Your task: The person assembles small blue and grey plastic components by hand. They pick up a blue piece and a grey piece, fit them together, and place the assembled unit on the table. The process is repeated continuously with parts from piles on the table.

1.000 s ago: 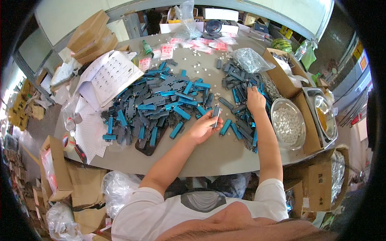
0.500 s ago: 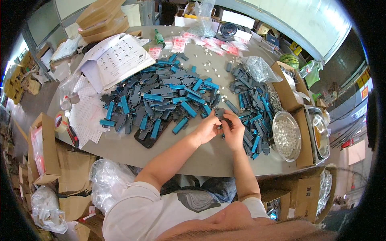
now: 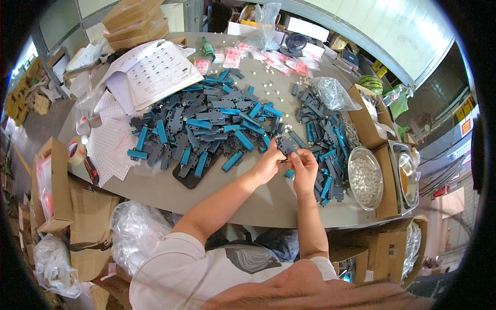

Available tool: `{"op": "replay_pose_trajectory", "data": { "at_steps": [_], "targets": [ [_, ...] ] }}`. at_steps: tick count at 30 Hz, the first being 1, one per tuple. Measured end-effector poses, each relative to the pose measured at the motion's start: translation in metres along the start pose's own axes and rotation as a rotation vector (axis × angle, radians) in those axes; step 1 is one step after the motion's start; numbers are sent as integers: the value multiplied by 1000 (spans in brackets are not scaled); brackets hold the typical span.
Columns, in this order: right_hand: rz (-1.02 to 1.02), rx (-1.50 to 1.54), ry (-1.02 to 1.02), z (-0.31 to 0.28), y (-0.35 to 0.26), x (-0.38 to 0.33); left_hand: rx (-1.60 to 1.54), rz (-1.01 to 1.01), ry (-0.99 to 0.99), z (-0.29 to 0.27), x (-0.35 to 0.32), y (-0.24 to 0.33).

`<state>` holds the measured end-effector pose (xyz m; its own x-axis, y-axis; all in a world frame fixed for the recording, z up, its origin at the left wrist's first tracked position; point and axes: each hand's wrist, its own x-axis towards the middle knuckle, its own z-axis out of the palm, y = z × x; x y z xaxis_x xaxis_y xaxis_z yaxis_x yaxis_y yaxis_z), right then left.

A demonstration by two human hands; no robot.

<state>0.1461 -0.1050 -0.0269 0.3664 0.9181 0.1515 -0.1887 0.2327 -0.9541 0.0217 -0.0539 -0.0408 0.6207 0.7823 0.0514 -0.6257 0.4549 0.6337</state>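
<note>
Between my hands, a dark grey flat plastic part [image 3: 285,145] with notched edges is held over the table, near its front. My left hand [image 3: 268,164] pinches its left side. On the lower right side, the thumb and fingers of my right hand [image 3: 304,168] close on it. Just beyond and to the left spreads a large heap of dark grey and blue plastic parts [image 3: 206,121]. A second heap of like parts [image 3: 325,139] lies right of my right hand. Small white round pieces [image 3: 277,93] are scattered between the heaps.
A metal bowl of white pieces [image 3: 365,178] stands at the right, beside cardboard boxes [image 3: 369,116] and a metal tray [image 3: 405,178]. Papers [image 3: 160,72], a green bottle [image 3: 207,49], red-and-white packets [image 3: 232,58] and a small black fan [image 3: 295,41] lie farther back. Tape [image 3: 76,150] sits left.
The grey part has been tilted and now shows more of its flat face. My right hand has shifted slightly down and right along it. The view has moved a little.
</note>
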Motion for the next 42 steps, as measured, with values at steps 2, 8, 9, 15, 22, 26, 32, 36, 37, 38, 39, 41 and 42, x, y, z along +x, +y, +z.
{"op": "replay_pose_trajectory", "data": {
  "at_steps": [2,8,9,15,22,26,32,36,37,38,39,41,42],
  "targets": [
    [95,38,-21,1,2,-1,11,-37,-3,0,1,-1],
    [218,-62,-46,-1,7,0,-19,-35,22,5,1,-2],
    [241,-91,-49,0,4,-2,-9,3,27,3,2,-6],
    [459,-325,-129,2,-8,-4,170,275,16,-2,7,-16],
    [173,-323,-302,-12,1,0,-146,120,-35,8,1,0],
    [282,-163,-270,-9,-1,-2,-116,178,-65,6,2,-2],
    [497,5,-216,-6,-9,-1,-46,92,-59,1,-1,5],
    [453,142,-250,-5,-6,-1,-58,97,-1,9,-2,7],
    [450,159,-255,-7,-4,0,-60,93,4,10,-3,8],
    [446,177,-259,-10,-2,1,-68,96,-9,9,-2,8],
    [443,194,-263,-12,0,1,-77,98,-23,8,-2,7],
    [388,100,-234,-3,-3,-2,-80,109,-18,6,0,6],
    [360,53,-219,0,-4,-3,-75,118,-3,4,0,5]
  ]
}}
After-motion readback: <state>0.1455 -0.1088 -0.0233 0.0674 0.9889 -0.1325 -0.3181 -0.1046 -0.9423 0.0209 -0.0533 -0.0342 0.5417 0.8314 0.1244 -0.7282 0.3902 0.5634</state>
